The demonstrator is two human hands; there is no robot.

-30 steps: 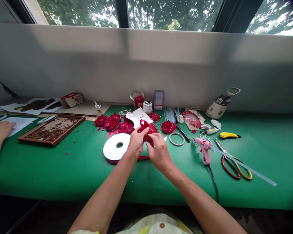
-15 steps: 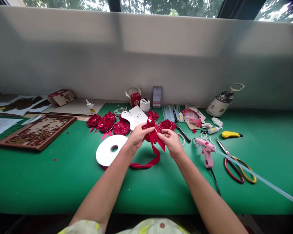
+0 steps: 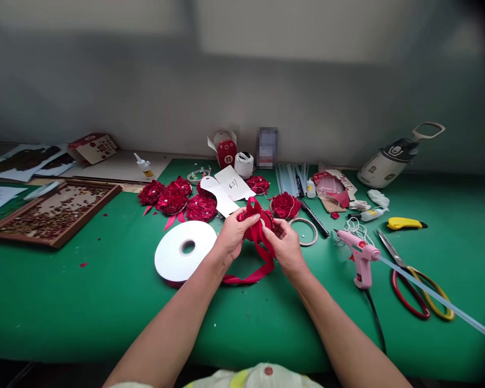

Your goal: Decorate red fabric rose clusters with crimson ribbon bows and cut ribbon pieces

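Between my two hands is a round red fabric piece with a looped red ribbon (image 3: 255,227) on it. My left hand (image 3: 235,233) grips it from the left, thumb over the ribbon. From the right, my right hand (image 3: 285,242) pinches the ribbon and the piece's edge. A tail of ribbon (image 3: 248,278) runs down and left to a large white spool (image 3: 186,249) lying flat on the green mat. Several red fabric flowers, one of them (image 3: 201,208) above the spool, and a white card (image 3: 231,186) lie just beyond my hands.
A pink glue gun (image 3: 362,258), red-and-yellow-handled scissors (image 3: 412,277) and a yellow cutter (image 3: 406,223) lie to the right. A tape ring (image 3: 314,233) and black pen (image 3: 315,218) are nearer my right hand. At left sits a wooden tray (image 3: 59,237); a bottle (image 3: 388,163) stands back right.
The view has tilted down and come closer. My fingers have closed in around the red piece, and the ribbon on it now forms an upright loop with my thumbs nearer each other.
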